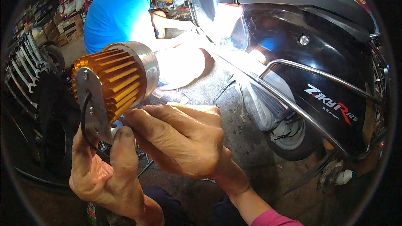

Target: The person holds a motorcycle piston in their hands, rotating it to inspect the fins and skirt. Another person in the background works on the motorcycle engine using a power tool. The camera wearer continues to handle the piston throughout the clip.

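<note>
A lamp with a gold finned body (117,81) and a silver front ring (148,71) is raised before me, tilted, with a flat metal bracket (88,94) on its back and a black cable (83,123) hanging past it. My left hand (106,171) grips the lower end of the bracket from below, thumb upright beside a small silver piece (116,127). My right hand (182,140) is closed, fingertips pinched at the bracket's lower edge just under the fins; what they hold is hidden.
A person in a blue shirt (109,12) crouches ahead, hands near a brightly lit black scooter (322,67) with chrome side rails (289,100), filling the right. Wrenches (27,67) hang at the left, with cluttered shelves (67,0) behind. A metal rod (144,167) lies on the floor.
</note>
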`<action>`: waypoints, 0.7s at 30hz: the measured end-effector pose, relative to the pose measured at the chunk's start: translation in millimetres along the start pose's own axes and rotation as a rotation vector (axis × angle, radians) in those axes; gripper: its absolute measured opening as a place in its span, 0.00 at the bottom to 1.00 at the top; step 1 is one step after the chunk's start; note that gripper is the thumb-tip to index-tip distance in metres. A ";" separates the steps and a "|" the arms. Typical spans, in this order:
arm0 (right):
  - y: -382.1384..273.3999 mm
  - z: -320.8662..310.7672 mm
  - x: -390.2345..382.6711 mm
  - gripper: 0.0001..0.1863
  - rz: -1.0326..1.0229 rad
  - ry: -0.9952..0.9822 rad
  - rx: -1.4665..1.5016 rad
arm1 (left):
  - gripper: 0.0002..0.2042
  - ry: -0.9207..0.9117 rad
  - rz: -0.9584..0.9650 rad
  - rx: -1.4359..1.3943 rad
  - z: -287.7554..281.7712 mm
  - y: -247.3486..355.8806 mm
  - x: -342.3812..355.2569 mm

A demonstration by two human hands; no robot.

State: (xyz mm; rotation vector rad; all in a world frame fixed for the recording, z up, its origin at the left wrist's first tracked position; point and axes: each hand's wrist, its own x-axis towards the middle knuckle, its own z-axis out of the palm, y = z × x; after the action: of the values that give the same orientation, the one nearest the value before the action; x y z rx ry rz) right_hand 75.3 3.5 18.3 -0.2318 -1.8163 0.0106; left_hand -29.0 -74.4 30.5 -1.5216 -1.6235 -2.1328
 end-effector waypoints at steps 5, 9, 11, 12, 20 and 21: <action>4.1 3.3 -3.5 0.19 0.007 -0.007 0.016 | 0.10 -0.005 0.027 -0.020 2.2 -6.0 0.1; 6.2 0.8 -4.0 0.18 0.023 -0.018 -0.026 | 0.16 -0.003 -0.036 -0.038 2.3 -9.1 0.2; 6.9 -0.6 -3.4 0.18 0.024 -0.023 -0.030 | 0.11 0.028 -0.012 -0.051 8.5 -10.5 -0.5; 6.4 -1.3 -2.3 0.18 0.023 -0.023 -0.025 | 0.11 0.025 -0.014 -0.045 8.2 -8.6 -0.5; 2.0 -1.9 -1.0 0.18 0.045 -0.004 -0.027 | 0.12 0.032 -0.014 -0.013 6.6 -7.6 -0.9; -0.2 -3.9 0.4 0.19 0.070 0.000 -0.031 | 0.12 0.018 -0.016 -0.022 6.1 -6.3 -0.5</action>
State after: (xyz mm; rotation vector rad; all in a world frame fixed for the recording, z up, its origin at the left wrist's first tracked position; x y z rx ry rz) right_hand 78.9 3.0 19.8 -0.3171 -1.8087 0.0311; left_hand -28.4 -67.3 25.5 -1.4955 -1.6174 -2.1740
